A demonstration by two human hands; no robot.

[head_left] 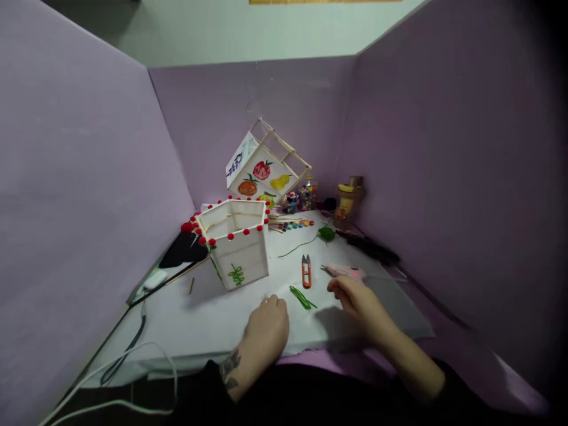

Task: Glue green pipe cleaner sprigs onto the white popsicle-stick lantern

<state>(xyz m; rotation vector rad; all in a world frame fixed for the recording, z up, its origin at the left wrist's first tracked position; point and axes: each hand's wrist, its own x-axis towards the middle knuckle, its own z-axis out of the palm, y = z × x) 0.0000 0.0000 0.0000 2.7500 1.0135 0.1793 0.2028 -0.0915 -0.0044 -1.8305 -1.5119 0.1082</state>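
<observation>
My left hand rests low on the white table cover, its fingers curled under; what they hold, if anything, is hidden. Just right of it lies a small bunch of green stems. Orange-handled thread snips lie behind the stems, blades pointing away. My right hand is by a pale pink glue gun with a small red light; its fingers are loosely bent, with nothing visible between them. A white paper lantern, edged with red pompoms and bearing a green leaf sprig, stands open-topped beyond my left hand.
A second lantern with painted fruit hangs tilted behind. Paint pots, a jar of colourful beads and a green yarn ball are farther back. Purple panels enclose the sides. A white cable loops at front left.
</observation>
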